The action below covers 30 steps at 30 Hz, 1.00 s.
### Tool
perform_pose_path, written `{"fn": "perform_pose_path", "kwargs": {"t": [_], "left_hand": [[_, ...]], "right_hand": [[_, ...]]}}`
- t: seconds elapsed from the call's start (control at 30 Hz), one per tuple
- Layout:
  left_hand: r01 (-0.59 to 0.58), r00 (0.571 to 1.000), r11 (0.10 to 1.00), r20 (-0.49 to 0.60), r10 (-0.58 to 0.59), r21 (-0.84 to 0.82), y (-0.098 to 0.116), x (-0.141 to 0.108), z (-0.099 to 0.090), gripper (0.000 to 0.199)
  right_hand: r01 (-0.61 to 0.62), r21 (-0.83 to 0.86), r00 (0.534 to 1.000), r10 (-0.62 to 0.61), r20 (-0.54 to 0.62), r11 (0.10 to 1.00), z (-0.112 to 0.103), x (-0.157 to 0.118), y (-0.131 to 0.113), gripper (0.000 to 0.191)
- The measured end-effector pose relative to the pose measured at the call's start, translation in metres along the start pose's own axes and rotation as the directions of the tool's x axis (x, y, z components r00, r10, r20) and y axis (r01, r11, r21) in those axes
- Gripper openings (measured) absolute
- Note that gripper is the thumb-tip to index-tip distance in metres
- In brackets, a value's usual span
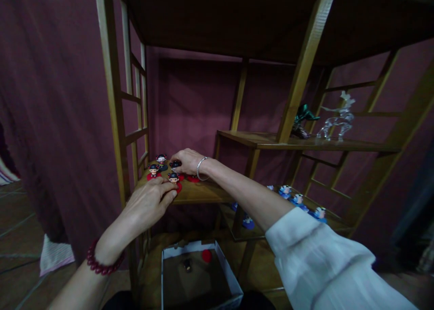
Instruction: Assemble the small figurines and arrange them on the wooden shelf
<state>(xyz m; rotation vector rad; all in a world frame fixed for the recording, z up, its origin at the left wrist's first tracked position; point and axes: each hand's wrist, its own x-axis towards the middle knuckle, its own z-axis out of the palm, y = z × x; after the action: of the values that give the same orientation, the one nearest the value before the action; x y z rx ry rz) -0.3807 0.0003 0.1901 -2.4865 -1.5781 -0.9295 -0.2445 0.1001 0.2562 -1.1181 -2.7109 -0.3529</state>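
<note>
My left hand reaches the front edge of the wooden shelf, thumb and fingers closed at the red base of a small black-haired doll figurine. Behind it, my right hand has its fingers round the head of another figurine, partly hidden by the hand. Beside these stand a figurine on a red base at the left and a figurine on a dark base at the back. Under my right wrist, a further red base shows, its figurine mostly covered.
Below, a shallow open box holds a small dark figurine and a red disc. To the right, a higher shelf carries a clear deer figure and a dark green ornament. Several blue figurines stand lower right.
</note>
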Motion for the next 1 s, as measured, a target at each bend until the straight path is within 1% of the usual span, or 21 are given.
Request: {"fn": "perform_pose_path", "kwargs": {"t": [0.1, 0.3, 0.47, 0.63, 0.73, 0.87, 1.0], "left_hand": [[0.013, 1.0, 1.0, 0.01, -0.013, 0.019, 0.002, 0.001, 0.001, 0.038], [0.023, 0.997, 0.996, 0.076, -0.029, 0.082, 0.005, 0.003, 0.0, 0.042], [0.033, 0.992, 0.997, 0.122, -0.042, 0.071, 0.005, 0.008, -0.002, 0.042], [0.034, 0.99, 0.999, 0.138, -0.039, 0.04, 0.002, 0.014, 0.0, 0.04], [0.022, 0.991, 0.999, 0.13, -0.027, 0.041, 0.0, 0.018, 0.003, 0.039], [0.017, 0.993, 0.999, 0.116, -0.021, 0.037, -0.002, 0.024, 0.009, 0.04], [0.021, 0.992, 0.999, 0.127, -0.027, 0.049, -0.003, 0.029, 0.014, 0.039]], "right_hand": [[0.0, -0.01, 1.0, -0.001, -0.005, 1.0, -0.005, -0.001, -0.001, 0.031], [-0.034, -0.01, 0.999, 0.034, -0.015, 0.999, -0.019, -0.005, -0.001, 0.035], [-0.035, -0.03, 0.998, 0.033, -0.062, 0.999, -0.028, -0.005, 0.005, 0.036], [-0.074, -0.051, 0.994, 0.069, -0.09, 0.996, -0.037, -0.009, 0.011, 0.035], [-0.094, -0.067, 0.991, 0.086, -0.105, 0.993, -0.043, -0.014, 0.014, 0.033], [-0.148, -0.091, 0.984, 0.138, -0.11, 0.985, -0.051, -0.021, 0.022, 0.033], [-0.199, -0.127, 0.976, 0.185, -0.114, 0.972, -0.056, -0.028, 0.031, 0.035]]}}
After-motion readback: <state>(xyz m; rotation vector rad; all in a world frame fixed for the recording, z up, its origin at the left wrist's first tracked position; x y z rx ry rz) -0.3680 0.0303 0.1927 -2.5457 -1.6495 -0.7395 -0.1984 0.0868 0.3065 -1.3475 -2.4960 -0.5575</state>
